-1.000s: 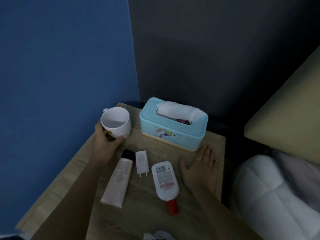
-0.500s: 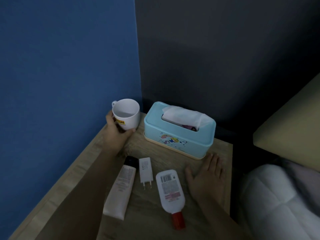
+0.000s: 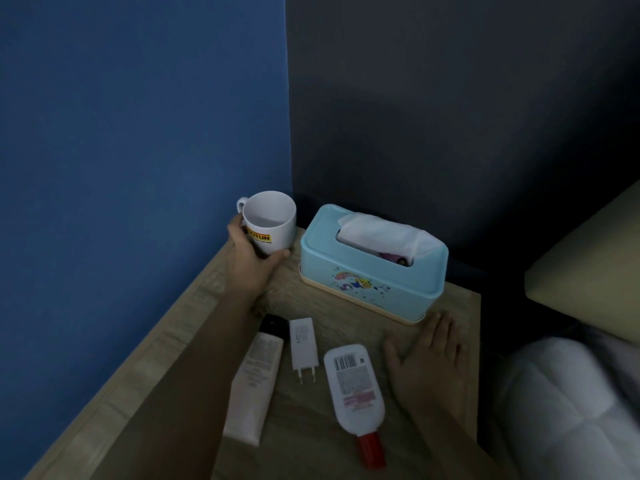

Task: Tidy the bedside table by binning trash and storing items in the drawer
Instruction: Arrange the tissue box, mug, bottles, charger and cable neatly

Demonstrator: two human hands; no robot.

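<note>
Bedside bench [image 3: 194,317] clutter is only partly dealt with, judging by what lies on it. The left hand [image 3: 249,261] has its fingers [image 3: 280,253] wrapped around a white mug [image 3: 269,221] at the back corner by the wall, just beside the blue tissue box [image 3: 372,271]; whether the mug touches the wood cannot be told. The right hand [image 3: 427,365] lies flat, fingers spread, holding nothing. Between the arms lie a cream tube [image 3: 254,382], a white charger [image 3: 304,342] and a red-capped bottle [image 3: 355,389], all apparently awaiting storage. No loose trash shows on top. No drawer or bin is in view, so most of the sorting seems left.
</note>
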